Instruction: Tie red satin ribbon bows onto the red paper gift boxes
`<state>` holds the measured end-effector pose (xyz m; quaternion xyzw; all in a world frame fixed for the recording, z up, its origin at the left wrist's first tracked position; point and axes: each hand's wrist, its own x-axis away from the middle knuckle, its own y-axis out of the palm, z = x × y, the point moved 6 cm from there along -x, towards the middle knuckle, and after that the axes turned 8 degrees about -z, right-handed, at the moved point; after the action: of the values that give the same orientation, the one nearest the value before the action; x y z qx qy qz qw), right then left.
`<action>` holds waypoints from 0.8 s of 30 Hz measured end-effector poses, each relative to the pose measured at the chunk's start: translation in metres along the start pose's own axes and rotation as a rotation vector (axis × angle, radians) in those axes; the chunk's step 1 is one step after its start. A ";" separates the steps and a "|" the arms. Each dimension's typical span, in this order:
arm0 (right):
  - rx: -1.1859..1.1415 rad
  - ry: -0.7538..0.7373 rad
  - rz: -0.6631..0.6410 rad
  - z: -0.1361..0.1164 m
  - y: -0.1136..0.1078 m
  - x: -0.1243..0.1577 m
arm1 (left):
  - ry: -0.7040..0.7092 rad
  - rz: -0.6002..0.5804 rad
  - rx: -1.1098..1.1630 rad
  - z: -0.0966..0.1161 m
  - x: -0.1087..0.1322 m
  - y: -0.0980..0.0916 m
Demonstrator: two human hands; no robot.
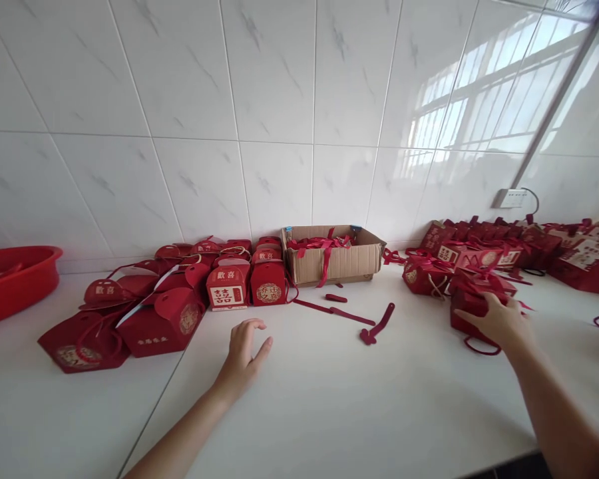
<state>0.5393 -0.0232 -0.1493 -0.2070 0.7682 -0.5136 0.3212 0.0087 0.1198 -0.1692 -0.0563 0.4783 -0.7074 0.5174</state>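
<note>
My left hand (pixel 244 352) hovers over the white tabletop with nothing in it, its thumb and fingers apart. In front of it stand two red gift boxes, one with a cream label (pixel 227 289) and one with a round gold emblem (pixel 268 283). On the right, my right hand (pixel 504 322) grips a dark red gift box (pixel 462 313) from above, its fingers covering much of the top. A ribbon bow lies on that box, and a red cord loop (pixel 482 347) hangs at its base. Flat red strips (pixel 379 322) lie between my hands.
An open cardboard box (pixel 334 271) of red ribbons stands against the tiled wall. Several looped-handle gift boxes (pixel 162 326) crowd the left, near a red plastic basin (pixel 44 273). More ribboned boxes (pixel 586 263) fill the far right, below a wall socket (pixel 510 198).
</note>
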 end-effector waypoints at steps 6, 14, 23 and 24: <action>0.097 -0.135 -0.103 -0.071 0.001 0.031 | -0.030 -0.003 0.000 -0.003 0.000 0.002; -0.075 -0.560 -0.138 -0.178 0.009 0.076 | -0.053 -0.009 0.002 -0.007 0.000 0.003; 0.045 -0.128 0.206 -0.142 0.023 0.013 | -0.075 0.009 0.009 -0.011 0.000 0.001; 0.046 -0.159 0.231 -0.141 0.028 0.014 | -0.073 0.009 0.008 -0.011 0.000 0.002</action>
<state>0.4298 0.0715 -0.1419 -0.1500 0.7470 -0.4728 0.4426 0.0035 0.1271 -0.1763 -0.0779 0.4565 -0.7045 0.5378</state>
